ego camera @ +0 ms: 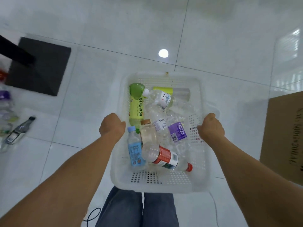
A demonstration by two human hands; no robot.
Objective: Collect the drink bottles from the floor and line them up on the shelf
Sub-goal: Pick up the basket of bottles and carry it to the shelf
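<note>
A white perforated plastic basket (165, 185) hangs above the tiled floor in front of me. My left hand (112, 126) grips its left rim and my right hand (210, 127) grips its right rim. Several drink bottles lie jumbled inside: a green-yellow bottle (135, 108), a blue-labelled one (135, 150), a red-labelled one with a red cap (165, 157), a purple-labelled clear one (177, 131), a brown-capped one (147, 131) and a white-capped one (161, 97). A dark-capped bottle (18, 131) lies on the floor at the left.
More bottles (5, 112) sit blurred at the far left edge. A black square base with a dark post (39, 66) stands at the upper left. A cardboard box (283, 136) is at the right. A thin cable (92, 215) runs by my legs.
</note>
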